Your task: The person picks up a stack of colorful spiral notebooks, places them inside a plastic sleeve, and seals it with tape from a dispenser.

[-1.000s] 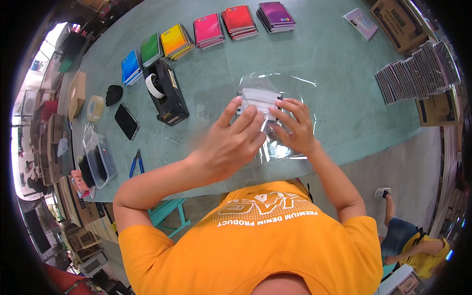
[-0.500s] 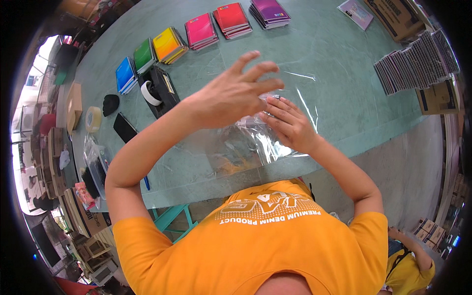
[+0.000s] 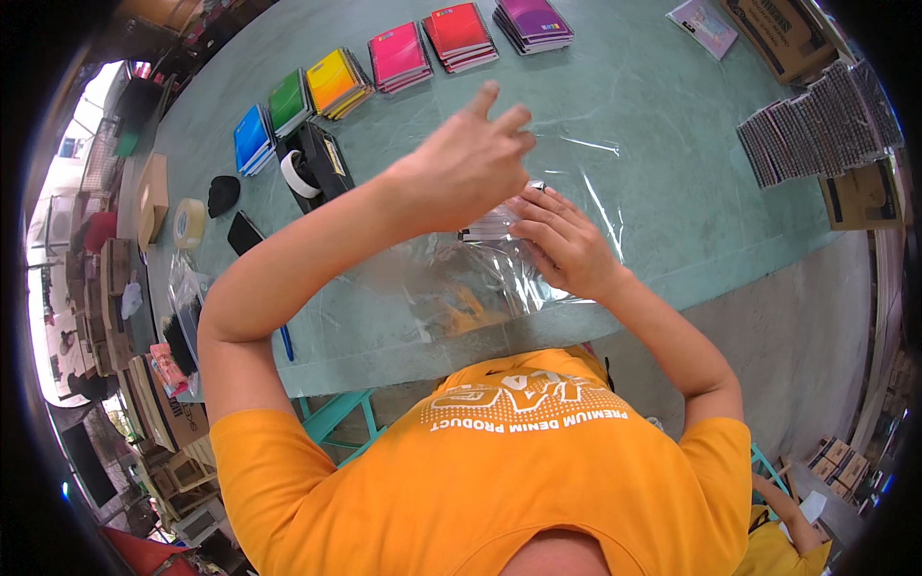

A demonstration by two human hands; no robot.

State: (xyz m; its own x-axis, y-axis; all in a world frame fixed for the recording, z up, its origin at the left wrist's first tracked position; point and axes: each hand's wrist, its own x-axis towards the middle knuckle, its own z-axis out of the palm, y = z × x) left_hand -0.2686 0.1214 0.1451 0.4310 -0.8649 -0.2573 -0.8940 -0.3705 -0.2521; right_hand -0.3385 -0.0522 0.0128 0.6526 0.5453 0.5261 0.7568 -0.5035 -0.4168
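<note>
My left hand is raised over the table, its fingers apart and nothing visible in them; motion blurs it slightly. Below and to its right, my right hand lies with its fingers extended over the right end of a small stack with pale page edges. Most of that stack is hidden under my hands. A large sheet of clear plastic film spreads around and under it, wrinkled and shiny near my right hand.
Along the far side stand notebook stacks: blue, green, yellow, pink, red and purple. A black tape dispenser and tape roll are left. Spiral-bound stacks stand right.
My left hand has shifted slightly left, uncovering more of the stack's pale edges. My right hand stays on the stack. The whole view has shifted a little.
</note>
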